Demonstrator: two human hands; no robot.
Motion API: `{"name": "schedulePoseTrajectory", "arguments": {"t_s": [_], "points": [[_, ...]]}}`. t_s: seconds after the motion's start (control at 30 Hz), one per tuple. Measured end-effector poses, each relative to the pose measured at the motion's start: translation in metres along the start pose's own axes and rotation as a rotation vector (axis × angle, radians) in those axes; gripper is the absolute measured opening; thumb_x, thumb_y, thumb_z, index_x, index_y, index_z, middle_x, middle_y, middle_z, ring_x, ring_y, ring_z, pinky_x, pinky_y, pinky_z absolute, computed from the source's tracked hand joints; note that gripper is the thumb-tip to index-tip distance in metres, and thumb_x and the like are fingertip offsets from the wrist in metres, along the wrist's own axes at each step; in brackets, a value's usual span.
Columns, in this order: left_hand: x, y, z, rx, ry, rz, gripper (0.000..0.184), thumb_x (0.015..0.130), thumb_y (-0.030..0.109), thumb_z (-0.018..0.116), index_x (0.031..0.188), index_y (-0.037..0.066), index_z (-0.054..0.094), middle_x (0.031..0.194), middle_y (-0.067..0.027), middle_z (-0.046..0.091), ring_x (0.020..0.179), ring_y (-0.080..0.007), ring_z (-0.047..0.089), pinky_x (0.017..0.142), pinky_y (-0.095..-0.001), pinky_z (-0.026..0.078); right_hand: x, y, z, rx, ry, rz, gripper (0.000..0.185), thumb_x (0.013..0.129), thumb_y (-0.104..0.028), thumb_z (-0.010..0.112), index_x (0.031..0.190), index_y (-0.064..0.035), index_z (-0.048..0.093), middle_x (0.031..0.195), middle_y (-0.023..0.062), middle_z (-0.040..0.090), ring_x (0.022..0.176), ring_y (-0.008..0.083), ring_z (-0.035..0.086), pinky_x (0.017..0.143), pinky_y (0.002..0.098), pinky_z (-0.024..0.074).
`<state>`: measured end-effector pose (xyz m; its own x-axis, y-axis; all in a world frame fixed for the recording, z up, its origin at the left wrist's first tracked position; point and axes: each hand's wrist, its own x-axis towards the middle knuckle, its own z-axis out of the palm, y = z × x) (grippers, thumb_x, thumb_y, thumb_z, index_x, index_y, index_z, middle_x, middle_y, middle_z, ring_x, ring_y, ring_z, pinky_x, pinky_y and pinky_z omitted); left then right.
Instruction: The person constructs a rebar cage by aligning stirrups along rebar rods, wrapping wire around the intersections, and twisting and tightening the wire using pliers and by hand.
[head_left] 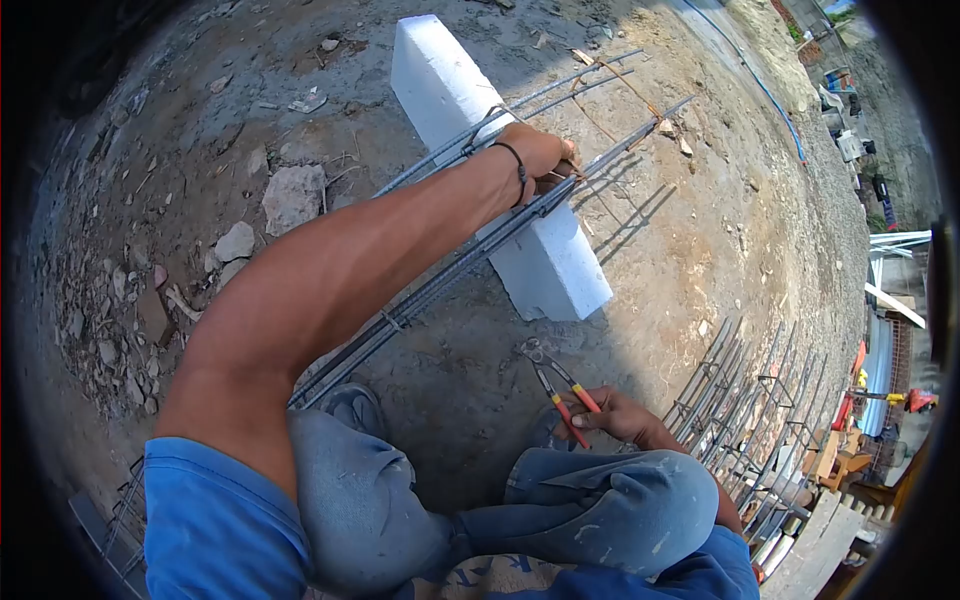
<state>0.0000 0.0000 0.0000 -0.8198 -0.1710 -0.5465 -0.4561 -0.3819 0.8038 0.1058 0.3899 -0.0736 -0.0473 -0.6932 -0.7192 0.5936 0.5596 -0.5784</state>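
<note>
A rebar cage point(452, 262) of long steel bars rests across a white block point(565, 262) on the ground. My left hand point(540, 158) reaches over to the cage above the block, with its fingers curled in among the bars. Thin wire point(583, 172) shows by those fingertips, but the back of the hand hides what they grip. Close to my knee, my right hand point(612, 416) is closed around the red and yellow handles of a pair of pincers point(562, 392). Their metal jaws point away from me, over bare ground, apart from the bars.
More rebar cages point(750, 400) lie at the right, near wooden planks point(815, 545). Stones point(295, 200) and rubble are scattered on the left. A blue hose point(765, 88) runs along the ground at the upper right. My shoe point(355, 410) is beside the bars.
</note>
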Motion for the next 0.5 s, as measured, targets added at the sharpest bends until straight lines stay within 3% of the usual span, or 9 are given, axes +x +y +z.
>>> {"name": "schedulePoseTrajectory", "arguments": {"t_s": [0.07, 0.1, 0.2, 0.33, 0.37, 0.4, 0.43, 0.47, 0.5], "points": [[-0.008, 0.006, -0.003, 0.051, -0.019, 0.009, 0.019, 0.099, 0.022, 0.066, 0.095, 0.005, 0.073, 0.081, -0.0041, 0.071, 0.064, -0.0101, 0.063, 0.053, -0.0245, 0.053, 0.013, 0.003, 0.008, -0.421, 0.115, -0.014, 0.035, 0.092, -0.02, 0.072, 0.125, -0.0081, 0.068, 0.099, 0.0123, 0.075, 0.093, 0.0207, 0.07, 0.084, 0.0344, 0.0529], [0.0, -0.002, 0.014, -0.025, -0.049, -0.025, 0.017, 0.1, 0.019, 0.064, 0.094, 0.006, 0.073, 0.084, -0.0049, 0.072, 0.064, -0.009, 0.063, 0.053, -0.0231, 0.052, -0.006, -0.002, -0.004, -0.433, 0.09, 0.041, 0.035, 0.092, -0.02, 0.072, 0.125, -0.0081, 0.068, 0.099, 0.0123, 0.075, 0.093, 0.0207, 0.07, 0.084, 0.0344, 0.0529], [-0.007, 0.009, 0.004, 0.07, -0.044, -0.032, 0.019, 0.098, 0.02, 0.063, 0.104, 0.003, 0.068, 0.095, -0.0101, 0.074, 0.075, -0.017, 0.069, 0.058, -0.0291, 0.056, 0.03, -0.02, -0.001, -0.861, 0.088, 0.15, 0.028, 0.091, -0.015, 0.071, 0.116, -0.0034, 0.069, 0.086, 0.0103, 0.071, 0.078, 0.0174, 0.063, 0.072, 0.0362, 0.0504], [0.058, 0.019, 0.005, 0.999, -0.316, 0.11, 0.028, 0.092, 0.02, 0.057, 0.111, 0.006, 0.071, 0.106, -0.0086, 0.074, 0.093, -0.0269, 0.071, 0.071, -0.0432, 0.057, 0.066, -0.032, -0.013, -0.926, -0.018, 0.118, 0.025, 0.085, -0.007, 0.072, 0.109, -0.0004, 0.071, 0.075, 0.0077, 0.063, 0.072, 0.0138, 0.056, 0.068, 0.0327, 0.0478], [0.056, 0.02, 0.024, 1.184, -0.271, 0.215, 0.029, 0.089, 0.02, 0.057, 0.11, 0.008, 0.073, 0.106, -0.0082, 0.074, 0.094, -0.027, 0.07, 0.073, -0.0431, 0.056, 0.073, -0.034, -0.022, -0.981, -0.071, 0.056, 0.01, 0.083, -0.003, 0.07, 0.092, -0.0002, 0.066, 0.07, 0.0004, 0.054, 0.069, 0.0103, 0.05, 0.063, 0.0304, 0.0436], [0.058, 0.023, 0.04, 1.384, -0.189, 0.324, 0.031, 0.086, 0.021, 0.058, 0.11, 0.01, 0.074, 0.106, -0.0077, 0.074, 0.094, -0.0272, 0.07, 0.074, -0.0429, 0.055, 0.08, -0.043, -0.025, -0.991, -0.124, 0.096, 0.011, 0.084, -0.003, 0.067, 0.094, -0.0005, 0.066, 0.069, 0.0014, 0.057, 0.068, 0.012, 0.054, 0.063, 0.0295, 0.0451], [0.066, 0.024, 0.046, 1.518, -0.102, 0.429, 0.032, 0.083, 0.022, 0.058, 0.109, 0.012, 0.075, 0.106, -0.0073, 0.074, 0.095, -0.0273, 0.069, 0.075, -0.0427, 0.054, 0.081, -0.058, -0.026, -1.072, -0.216, 0.067, 0.016, 0.09, -0.013, 0.064, 0.101, -0.0021, 0.069, 0.075, 0.0068, 0.066, 0.064, 0.022, 0.059, 0.059, 0.0365, 0.0456], [0.053, 0.032, 0.041, 1.474, -0.067, 0.574, 0.033, 0.084, 0.024, 0.057, 0.109, 0.011, 0.075, 0.108, -0.0077, 0.073, 0.098, -0.0266, 0.068, 0.079, -0.0416, 0.053, 0.083, -0.066, -0.025, -1.138, -0.283, 0.039, 0.025, 0.097, -0.024, 0.061, 0.109, -0.0038, 0.071, 0.082, 0.0122, 0.074, 0.061, 0.032, 0.063, 0.055, 0.0434, 0.0462], [0.025, 0.043, 0.022, 1.303, -0.027, 0.78, 0.034, 0.085, 0.026, 0.056, 0.109, 0.011, 0.074, 0.111, -0.0082, 0.072, 0.101, -0.0259, 0.067, 0.083, -0.0404, 0.053, 0.088, -0.065, -0.027, -1.133, -0.338, 0.053, 0.025, 0.097, -0.024, 0.061, 0.109, -0.0038, 0.071, 0.082, 0.0122, 0.074, 0.061, 0.032, 0.063, 0.055, 0.0434, 0.0462]]}}
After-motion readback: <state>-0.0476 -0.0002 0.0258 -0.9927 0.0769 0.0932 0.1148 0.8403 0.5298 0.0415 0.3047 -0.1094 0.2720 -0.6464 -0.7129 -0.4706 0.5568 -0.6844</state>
